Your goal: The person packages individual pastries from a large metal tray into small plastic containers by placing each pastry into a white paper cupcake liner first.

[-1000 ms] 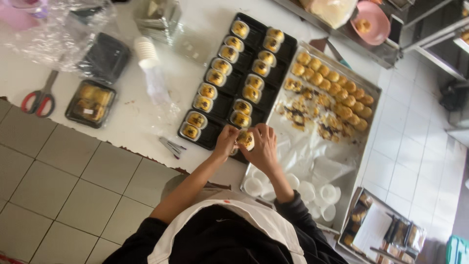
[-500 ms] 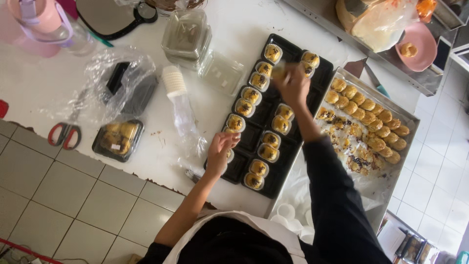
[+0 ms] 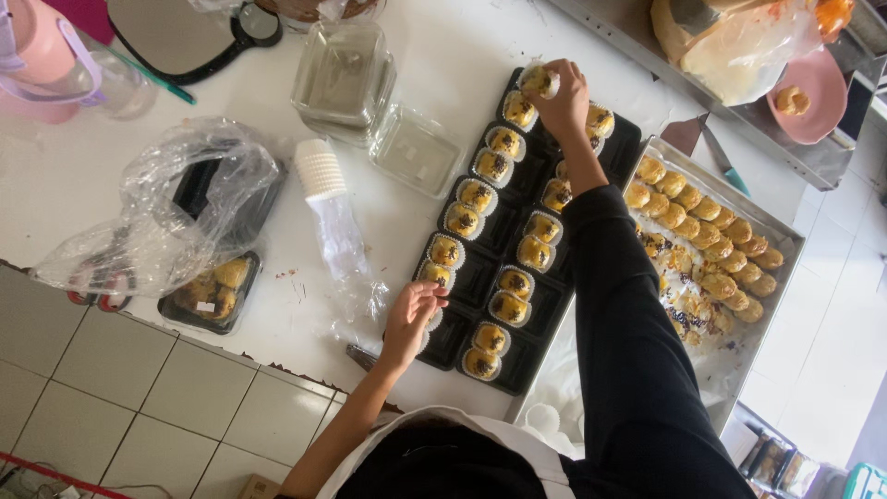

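Black compartment trays lie side by side on the white counter, most compartments holding a golden pastry in a white paper cup. My right hand, in a black sleeve, reaches to the far end and is closed on one cupped pastry above the last compartment. My left hand rests at the near left corner of the trays, its fingers curled over a white paper cup. Whether it grips the cup is unclear.
A metal baking tray with rows of pastries sits to the right. A sleeve of paper cups, clear lidded boxes, a small filled black box, a crumpled plastic bag, red scissors and a pink plate are on the counter.
My right hand has carried a cupped pastry from the near end of the trays to the far end. The left hand stayed at the near corner. The view shifted.
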